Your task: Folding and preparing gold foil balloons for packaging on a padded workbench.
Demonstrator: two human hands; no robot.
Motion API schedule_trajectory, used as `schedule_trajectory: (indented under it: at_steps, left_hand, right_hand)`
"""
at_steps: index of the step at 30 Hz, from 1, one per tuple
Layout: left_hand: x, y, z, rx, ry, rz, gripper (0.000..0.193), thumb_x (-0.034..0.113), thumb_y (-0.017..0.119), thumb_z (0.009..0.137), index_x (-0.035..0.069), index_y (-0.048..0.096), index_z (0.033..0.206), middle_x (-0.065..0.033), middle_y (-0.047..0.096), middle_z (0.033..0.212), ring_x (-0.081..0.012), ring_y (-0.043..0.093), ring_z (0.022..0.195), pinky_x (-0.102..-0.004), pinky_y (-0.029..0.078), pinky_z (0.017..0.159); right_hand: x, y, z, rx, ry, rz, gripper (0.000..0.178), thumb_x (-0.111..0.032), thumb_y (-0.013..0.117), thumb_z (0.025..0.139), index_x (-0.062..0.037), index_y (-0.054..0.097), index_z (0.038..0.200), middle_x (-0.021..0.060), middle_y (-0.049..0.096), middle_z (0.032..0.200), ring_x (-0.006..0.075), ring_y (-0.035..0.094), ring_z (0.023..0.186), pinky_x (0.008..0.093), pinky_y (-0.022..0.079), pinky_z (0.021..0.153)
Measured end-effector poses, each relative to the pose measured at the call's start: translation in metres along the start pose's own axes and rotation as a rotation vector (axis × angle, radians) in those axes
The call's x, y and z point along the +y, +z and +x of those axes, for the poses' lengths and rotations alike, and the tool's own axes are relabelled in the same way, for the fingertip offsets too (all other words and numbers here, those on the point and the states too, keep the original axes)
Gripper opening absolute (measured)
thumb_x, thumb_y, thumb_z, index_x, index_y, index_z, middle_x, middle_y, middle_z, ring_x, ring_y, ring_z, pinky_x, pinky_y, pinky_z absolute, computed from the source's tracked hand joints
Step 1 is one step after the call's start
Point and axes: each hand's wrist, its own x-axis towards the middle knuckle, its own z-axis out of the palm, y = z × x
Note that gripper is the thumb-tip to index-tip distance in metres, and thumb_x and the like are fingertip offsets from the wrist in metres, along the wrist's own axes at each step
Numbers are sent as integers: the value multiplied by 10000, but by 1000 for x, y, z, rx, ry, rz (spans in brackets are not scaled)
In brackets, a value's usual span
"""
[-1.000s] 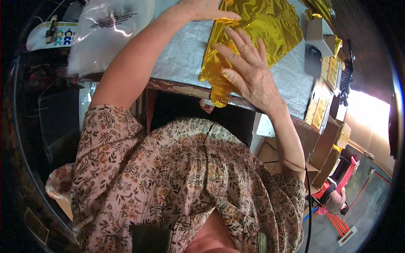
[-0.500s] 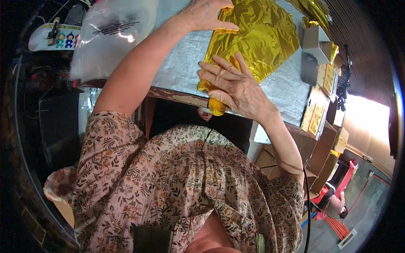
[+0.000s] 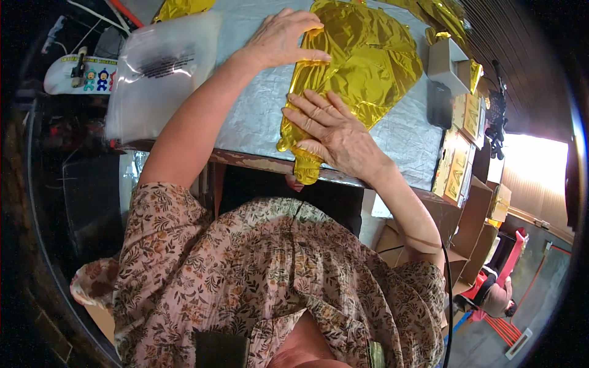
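Gold foil, shiny and creased, makes up the flat balloon [image 3: 362,73] that lies on the silver-covered table [image 3: 257,116], its narrow neck hanging just over the near edge. The right hand [image 3: 334,135] lies palm down on the lower part of the balloon, its fingers [image 3: 307,113] straight and slightly spread, pressing the foil flat against the table top, while the thumb curls around the neck near the table edge. The left hand [image 3: 282,37] rests on the balloon's far left edge, fingers close together and bent over the foil, the thumb laid along the fold; whether it pinches the edge or only presses on it cannot be told. Left of the hands, a stack of clear plastic bags [image 3: 162,73] with dark print lies on the table's corner. Beyond the balloon, at the top edge, more gold foil [image 3: 442,15] is bunched up. To the right sit a small cardboard box [image 3: 445,58] and a flat black object [image 3: 438,104], with yellow packets [image 3: 457,165] stacked along the table's right side. Brown cardboard boxes [image 3: 478,214] stand on the floor below.
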Motion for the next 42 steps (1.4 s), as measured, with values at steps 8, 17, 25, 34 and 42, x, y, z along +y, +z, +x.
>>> schedule_trajectory:
  at_steps: [8, 17, 25, 34, 42]
  left_hand:
    - [8, -7, 1, -95, -53, -31, 566, 439, 728, 912, 74, 646, 1337, -80, 607, 1397, -312, 536, 1257, -420, 430, 1078]
    - [37, 0, 24, -110, 117, -101, 395, 177, 580, 1022, 21, 590, 1384, -161, 609, 1414, -347, 554, 1304, -418, 438, 1109]
    - [35, 38, 39, -144, 91, 57, 505, 300, 559, 1049, -19, 529, 1440, -188, 479, 1547, -368, 415, 1453, -440, 350, 1198]
    - [36, 52, 35, -148, 28, 107, 694, 490, 476, 1055, -32, 423, 1510, -182, 399, 1601, -365, 315, 1505, -479, 258, 1234]
    - [44, 42, 33, -242, -79, 159, 704, 511, 440, 1068, 14, 378, 1562, -131, 326, 1655, -318, 236, 1552, -473, 174, 1275]
  right_hand:
    - [-1, 8, -4, 55, 8, 26, 575, -440, 525, 1037, -159, 473, 1535, 61, 388, 1632, 277, 331, 1515, 488, 233, 1256]
    - [3, 13, -6, 59, 11, 90, 594, -419, 515, 1044, -179, 410, 1577, 45, 347, 1655, 283, 303, 1532, 527, 211, 1257]
    - [1, 13, -5, 74, 16, 104, 605, -425, 522, 1035, -166, 416, 1572, 59, 353, 1650, 288, 310, 1529, 527, 201, 1260]
    - [1, 11, -7, 69, 27, 128, 607, -438, 531, 1028, -164, 434, 1561, 69, 344, 1653, 292, 307, 1530, 520, 191, 1263]
    - [86, -62, 0, 482, 634, 540, 410, -149, 633, 988, 22, 599, 1359, 212, 678, 1297, 299, 684, 1155, 415, 536, 965]
